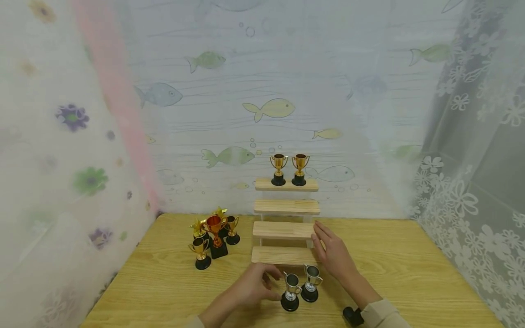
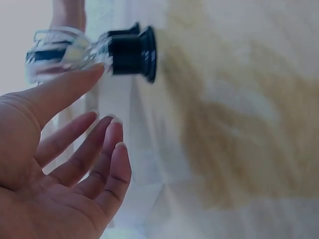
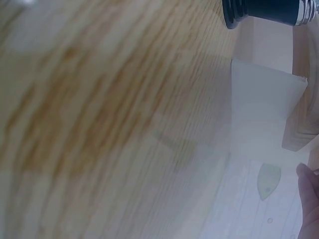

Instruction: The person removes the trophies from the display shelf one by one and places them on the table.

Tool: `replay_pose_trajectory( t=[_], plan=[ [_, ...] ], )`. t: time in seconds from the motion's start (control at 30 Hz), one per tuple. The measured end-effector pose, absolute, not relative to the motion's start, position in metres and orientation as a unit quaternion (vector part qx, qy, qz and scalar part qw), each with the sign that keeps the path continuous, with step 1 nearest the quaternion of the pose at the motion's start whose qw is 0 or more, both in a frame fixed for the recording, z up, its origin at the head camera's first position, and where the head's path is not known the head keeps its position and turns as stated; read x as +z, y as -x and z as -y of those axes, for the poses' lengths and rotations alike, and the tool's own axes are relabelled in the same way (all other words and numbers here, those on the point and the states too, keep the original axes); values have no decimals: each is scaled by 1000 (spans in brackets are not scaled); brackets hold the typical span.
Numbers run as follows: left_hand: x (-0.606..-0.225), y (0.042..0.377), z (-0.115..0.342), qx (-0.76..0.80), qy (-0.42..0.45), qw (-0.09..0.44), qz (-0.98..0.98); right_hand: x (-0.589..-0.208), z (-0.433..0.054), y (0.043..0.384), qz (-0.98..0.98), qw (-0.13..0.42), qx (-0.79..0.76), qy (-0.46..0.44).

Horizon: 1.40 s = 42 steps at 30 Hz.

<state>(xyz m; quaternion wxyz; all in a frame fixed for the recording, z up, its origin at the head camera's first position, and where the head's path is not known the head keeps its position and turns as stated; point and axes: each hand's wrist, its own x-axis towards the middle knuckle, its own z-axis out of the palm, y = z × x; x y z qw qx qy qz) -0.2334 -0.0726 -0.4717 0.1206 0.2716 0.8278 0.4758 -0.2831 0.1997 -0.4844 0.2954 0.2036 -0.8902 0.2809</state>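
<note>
Silver over a black base, the nearer cup point(image 1: 291, 291) stands upright on the table point(image 1: 410, 269), long axis vertical, at 3 o'clock from the left hand point(image 1: 256, 287). I judge this to be the relation that matters most: the left hand is the closer of the two, its thumb and fingers apart and bowed towards the cup. In the left wrist view the thumb overlaps the cup's stem; whether they touch, I cannot tell. Just beside this cup, between 2 and 3 o'clock from it, stands the second silver cup point(image 1: 311, 282), also upright. From the right hand point(image 1: 334, 255), it lies between 7 and 8 o'clock and the nearer cup at about 8. The right hand, apart from the left, has extended fingers with their tips at the right end of a step; it holds no cup. That step belongs to the wooden stand point(image 1: 283, 230), at 1 o'clock from the left hand. A cluster of trophies point(image 1: 214, 225) sits between 10 and 11 o'clock from the left hand. Farthest off, two gold cups point(image 1: 278, 166) stand on the top step.
</note>
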Motion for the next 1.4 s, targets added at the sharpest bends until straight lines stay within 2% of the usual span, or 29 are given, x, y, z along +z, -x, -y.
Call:
replay_pose_trajectory(
  t=[0.47, 0.83, 1.4],
  plan=[
    [-442, 248, 88, 430, -290, 30, -855, -486, -201, 285, 889, 297, 281, -206],
    [-418, 269, 86, 434, -254, -109, -858, -487, -202, 284, 891, 293, 280, -206],
    [-390, 304, 75, 411, -220, -168, -869, -487, -202, 286, 892, 298, 272, -204]
  ],
)
